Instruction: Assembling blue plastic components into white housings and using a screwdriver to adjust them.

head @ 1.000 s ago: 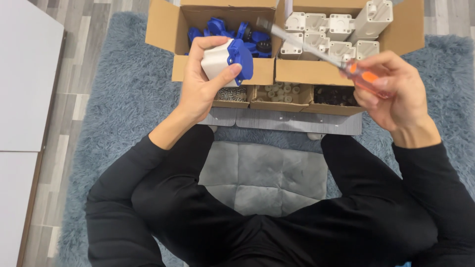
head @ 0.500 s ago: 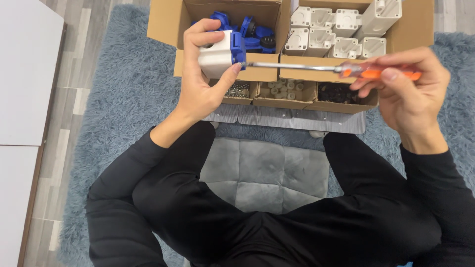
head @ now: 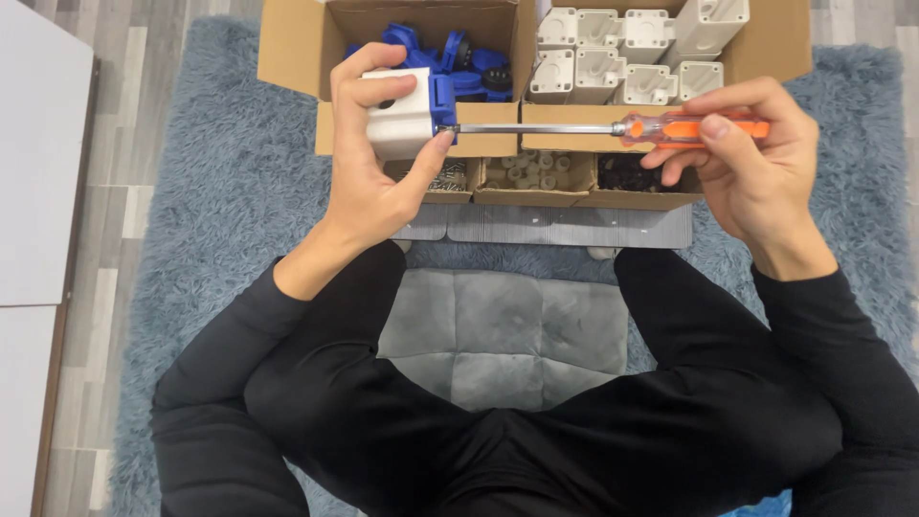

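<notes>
My left hand grips a white plastic block with a blue plate on its right side, held up in front of the boxes. My right hand holds a screwdriver by its orange handle. The steel shaft lies level, and its tip meets the blue plate at the block's lower right corner. My left index finger rests just under that tip.
A cardboard box of blue parts and one of white blocks stand at the back. Three small trays of screws and fittings sit before them, then a grey slab. A grey cushion lies on the blue rug.
The screwdriver has swung from a slant down to level, and its tip has come onto the blue plate. My left hand has raised the block slightly.
</notes>
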